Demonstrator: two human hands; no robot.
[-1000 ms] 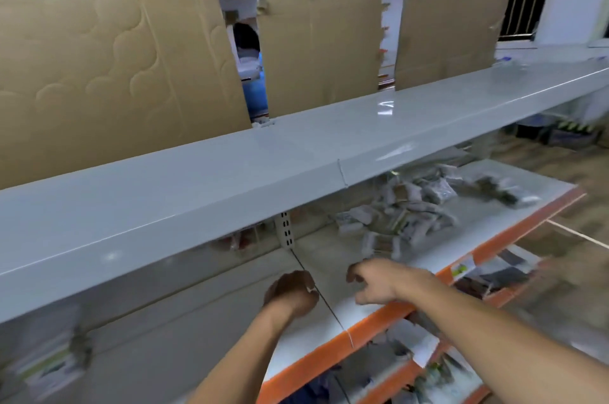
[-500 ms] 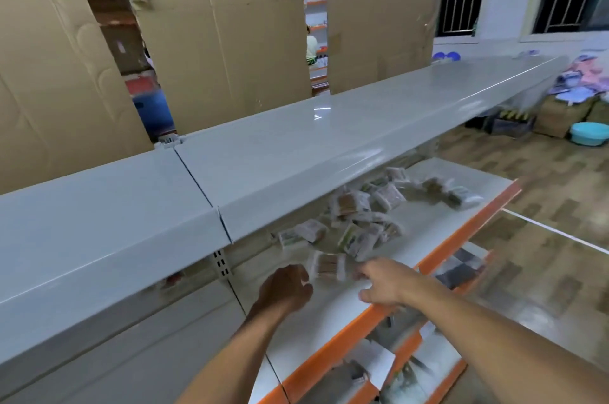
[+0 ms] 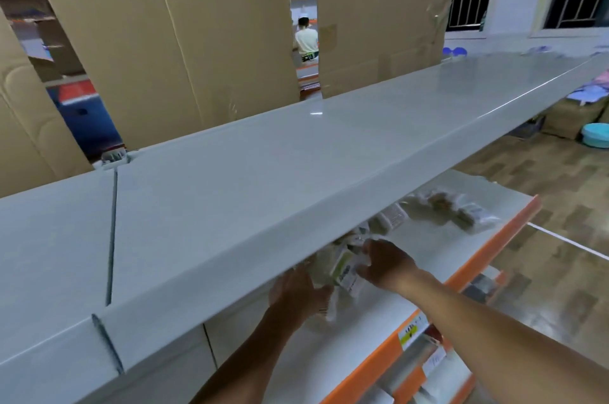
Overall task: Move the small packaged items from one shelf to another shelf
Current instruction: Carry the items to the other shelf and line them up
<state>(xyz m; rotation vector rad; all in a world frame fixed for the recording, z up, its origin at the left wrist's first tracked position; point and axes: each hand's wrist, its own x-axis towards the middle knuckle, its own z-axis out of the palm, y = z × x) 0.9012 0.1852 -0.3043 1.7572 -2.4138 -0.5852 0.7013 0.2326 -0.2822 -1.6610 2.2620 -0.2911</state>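
Left hand: your left hand [image 3: 298,293] reaches under the front edge of the top shelf [image 3: 263,179]; its fingers curl up against the near side of a bunch of small packets [image 3: 344,266], but the shelf lip hides the fingertips, so the grip itself cannot be told.
Right hand: your right hand [image 3: 385,263] closes on the other side of the same bunch, thumb and fingers pinching the packets.
Held packets: the bunch sits between your two hands, just above the middle shelf [image 3: 445,258], partly hidden by the top shelf's lip; the nearest one shows a green and white label.
Remaining packets: a loose scatter of packets [image 3: 451,209] lies farther along the middle shelf to the right, near its orange front strip [image 3: 487,258], well apart from your hands.
Top shelf: grey and bare, running across the view.
Behind: sheets of cardboard [image 3: 171,41] stand along the back of the top shelf; through the gap between them a person [image 3: 306,37] is seen from behind.
Lower right: a teal basin [image 3: 594,139] on the wooden floor.
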